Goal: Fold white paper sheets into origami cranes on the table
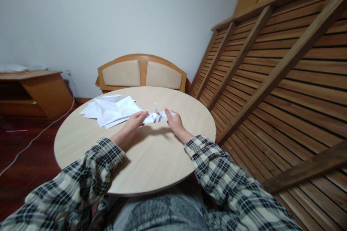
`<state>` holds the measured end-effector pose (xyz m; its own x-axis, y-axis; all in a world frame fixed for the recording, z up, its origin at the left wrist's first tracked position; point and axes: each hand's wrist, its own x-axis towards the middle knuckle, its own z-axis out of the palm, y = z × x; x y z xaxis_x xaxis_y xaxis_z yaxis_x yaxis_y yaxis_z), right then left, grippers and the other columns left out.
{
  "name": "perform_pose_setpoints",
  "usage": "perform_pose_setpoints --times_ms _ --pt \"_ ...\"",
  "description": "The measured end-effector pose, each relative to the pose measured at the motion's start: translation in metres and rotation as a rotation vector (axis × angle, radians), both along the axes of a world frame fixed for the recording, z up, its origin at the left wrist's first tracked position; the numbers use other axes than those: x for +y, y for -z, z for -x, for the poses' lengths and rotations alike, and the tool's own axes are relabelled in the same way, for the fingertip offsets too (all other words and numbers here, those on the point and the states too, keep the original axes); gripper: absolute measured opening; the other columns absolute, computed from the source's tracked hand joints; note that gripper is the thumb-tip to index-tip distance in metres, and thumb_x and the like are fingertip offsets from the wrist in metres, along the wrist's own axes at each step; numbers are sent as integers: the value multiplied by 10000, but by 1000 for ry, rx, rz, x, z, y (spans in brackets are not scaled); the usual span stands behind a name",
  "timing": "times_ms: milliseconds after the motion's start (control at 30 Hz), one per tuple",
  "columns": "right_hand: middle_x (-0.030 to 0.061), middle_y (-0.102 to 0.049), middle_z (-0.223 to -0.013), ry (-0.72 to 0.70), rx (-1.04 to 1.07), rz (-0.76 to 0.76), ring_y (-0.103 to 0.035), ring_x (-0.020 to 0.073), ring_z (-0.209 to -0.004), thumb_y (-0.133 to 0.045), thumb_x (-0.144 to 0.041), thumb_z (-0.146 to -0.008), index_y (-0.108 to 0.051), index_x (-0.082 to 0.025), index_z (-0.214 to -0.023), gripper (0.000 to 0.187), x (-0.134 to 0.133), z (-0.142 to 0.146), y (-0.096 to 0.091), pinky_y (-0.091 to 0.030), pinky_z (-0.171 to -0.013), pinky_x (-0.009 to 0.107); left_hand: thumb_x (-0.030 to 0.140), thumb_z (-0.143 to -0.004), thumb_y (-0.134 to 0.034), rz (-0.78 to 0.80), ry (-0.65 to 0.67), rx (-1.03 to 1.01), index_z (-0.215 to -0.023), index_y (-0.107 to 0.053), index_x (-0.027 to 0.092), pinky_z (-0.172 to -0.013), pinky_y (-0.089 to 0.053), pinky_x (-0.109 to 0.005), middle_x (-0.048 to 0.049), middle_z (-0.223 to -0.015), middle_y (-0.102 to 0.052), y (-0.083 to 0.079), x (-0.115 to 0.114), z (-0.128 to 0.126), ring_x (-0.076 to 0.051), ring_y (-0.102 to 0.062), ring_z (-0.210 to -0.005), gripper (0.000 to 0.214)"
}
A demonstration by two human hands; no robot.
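Near the centre of the frame, the left hand (136, 120) and the right hand (175, 122) pinch opposite ends of a folded white paper figure (155, 117), perhaps an origami crane, though it is too small to be sure. It is held over the round table (151, 166). Left of centre, creased paper sheets (111, 110) overlap on the tabletop beside the left hand. A slatted wooden panel (287, 75) fills the right side.

"What sort of place?"
"Looks like a home bedroom: padded headboard (143, 73) by the far wall (130, 14), slatted wooden panel (271, 90) on the right."
"And on the left?"
"A low wooden cabinet (48, 90)."
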<state>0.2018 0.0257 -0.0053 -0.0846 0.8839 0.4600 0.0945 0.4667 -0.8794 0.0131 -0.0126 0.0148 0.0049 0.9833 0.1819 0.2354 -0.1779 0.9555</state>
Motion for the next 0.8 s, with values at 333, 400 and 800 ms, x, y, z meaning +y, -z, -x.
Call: perform_pose_setpoints --times_ms 333,400,800 --pt "3 -531 -641 -28 -73 -33 -468 142 -604 -426 -599 -911 -568 -183 -697 489 5 -4 12 -374 -600 256 610 -837 -479 -141 -99 185 -554 -384 227 -520 -265 -298 37 -526 -344 16 21 21 -132 -322 -515 485" --pt "-2 -528 -650 -30 -113 -43 -470 144 -617 -405 -571 -929 -567 -185 -716 470 7 -6 16 -374 -611 255 608 -831 -480 -140 -119 224 -552 -385 228 -520 -232 -303 38 -525 -331 20 26 25 -133 -308 -511 481" --pt "-39 -493 -595 86 -406 -83 -444 133 -599 -500 -462 -914 -534 -192 -663 371 53 -18 32 -310 -574 227 554 -935 -315 -227 -441 701 -562 -475 211 -544 -192 -322 -48 -603 -544 20 49 25 -194 -469 -595 531"
